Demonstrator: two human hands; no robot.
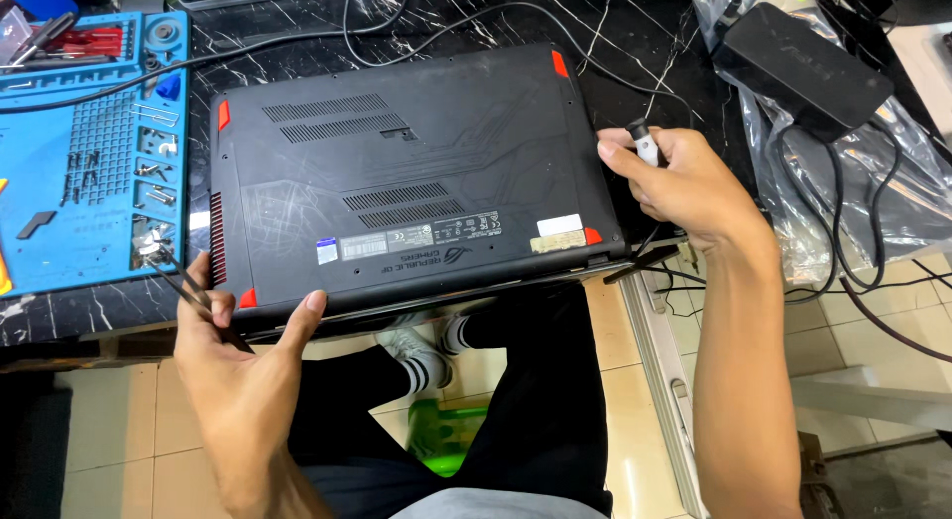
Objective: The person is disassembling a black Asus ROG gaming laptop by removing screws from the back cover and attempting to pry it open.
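Black plastic everywhere here: the left hand (238,355) is half curled at the laptop (407,177) front-left corner, thumb resting on the edge, with thin black tweezers (188,286) pinched between its fingers. The right hand (684,182) is closed on a small screwdriver (645,142) with a silvery handle, sitting just off the laptop's right edge, handle end pointing up and away.

The laptop lies upside down on the dark marble table (635,43), long axis running left to right, front edge hanging over the table toward the person's lap, red rubber feet at the corners.

Left of the laptop there's a blue repair mat (59,182); its little compartments hold screws and small bits, too tiny to sort out. Behind and right of the laptop a black power brick (803,68) sits on a clear plastic bag (892,192), and cables (456,28) loop past the laptop's back edge.
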